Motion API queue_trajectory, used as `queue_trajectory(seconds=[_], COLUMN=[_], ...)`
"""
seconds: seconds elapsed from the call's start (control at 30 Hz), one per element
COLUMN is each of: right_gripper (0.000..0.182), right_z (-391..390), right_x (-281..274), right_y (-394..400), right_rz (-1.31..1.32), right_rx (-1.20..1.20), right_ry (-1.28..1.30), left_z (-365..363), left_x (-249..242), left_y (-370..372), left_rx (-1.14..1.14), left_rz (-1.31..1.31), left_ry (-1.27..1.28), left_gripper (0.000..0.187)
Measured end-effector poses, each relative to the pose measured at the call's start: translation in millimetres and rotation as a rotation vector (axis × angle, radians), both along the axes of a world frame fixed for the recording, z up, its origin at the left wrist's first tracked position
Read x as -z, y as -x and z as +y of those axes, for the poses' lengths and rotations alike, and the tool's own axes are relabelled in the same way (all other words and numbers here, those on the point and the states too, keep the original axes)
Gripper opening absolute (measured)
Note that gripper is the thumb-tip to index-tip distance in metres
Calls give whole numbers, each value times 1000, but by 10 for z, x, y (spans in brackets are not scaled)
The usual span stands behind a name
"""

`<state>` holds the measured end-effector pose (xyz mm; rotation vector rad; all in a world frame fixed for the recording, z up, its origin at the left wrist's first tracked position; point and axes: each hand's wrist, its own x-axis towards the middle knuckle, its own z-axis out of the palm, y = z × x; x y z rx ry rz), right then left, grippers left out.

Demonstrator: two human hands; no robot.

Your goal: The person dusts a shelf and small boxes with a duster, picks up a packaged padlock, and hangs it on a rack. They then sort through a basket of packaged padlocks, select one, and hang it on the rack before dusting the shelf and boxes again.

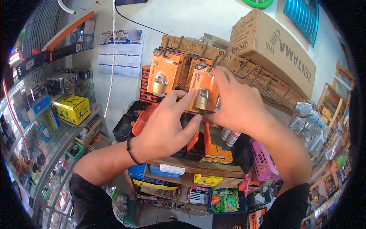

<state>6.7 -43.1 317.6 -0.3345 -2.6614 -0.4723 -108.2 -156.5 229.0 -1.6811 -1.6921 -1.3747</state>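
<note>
A brass padlock on an orange card hangs from a hook on the cardboard display board, at the middle of its lower edge. The right hand grips the card from the right side and covers that edge of it. The left hand reaches up from below, its index finger and thumb pinching the padlock's left side. The card's print reads "KUNINGAN".

Just left of it hangs a second padlock card, untouched, with more orange cards stacked behind. Above the board's right end rests a cardboard box, upside down, printed "ZENTAMA". Below the hands a wooden shelf carries small orange boxes and a pink basket at its right end. To the far left, a yellow box sits on top of a glass display case. A calendar hangs on the wall.
</note>
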Motion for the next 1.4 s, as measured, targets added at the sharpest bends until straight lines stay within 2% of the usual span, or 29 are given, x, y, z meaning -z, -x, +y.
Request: queue_trajectory(seconds=[0.07, 0.13, 0.3, 0.4, 0.47, 0.57, 0.67, 0.77, 0.87, 1.13, 1.23, 1.33, 1.4], right_gripper=[74, 74, 74, 83, 69, 64, 61, 63, 67, 69, 68, 64, 51], right_z=[44, 112, 293, 357, 465, 573, 673, 680, 654, 655, 626, 695, 723], right_x=[104, 180, 283, 269, 315, 377, 414, 404, 412, 507, 581, 791, 944], right_y=[68, 146, 352, 473, 574, 691, 825, 892, 917, 741, 504, 156, -164], right_rz=[118, 129, 170, 111, 209, 257, 328, 289, 290, 357, 278, 295, 324], right_rx=[18, 15, 8, 103, 73, 100, 90, 89, 99, 71, 81, -21, -203], right_ry=[-151, -175, -264, -232, -317, -389, -413, -377, -324, -270, -238, -192, -219], left_z=[50, 83, -59, -177, -252, -370, -507, -662, -851, -1302, -1515, -1784, -1995], left_x=[71, 121, 181, 237, 250, 314, 449, 656, 812, 733, 826, 1073, 1229], left_y=[55, 77, 21, 17, 23, 57, 65, 31, 30, -65, -35, -12, -28], left_rx=[14, -25, 3, 14, 34, 44, 123, 144, 130, 31, 62, -105, -174], left_rz=[0, 72, 5, -27, -23, 4, -108, -224, -170, -173, -239, -360, -342], left_ry=[34, 11, 108, 147, 140, 166, 202, 297, 393, 525, 491, 370, 278], left_gripper=[52, 52, 51, 47, 45, 39, 37, 36, 36, 37, 38, 39, 39])
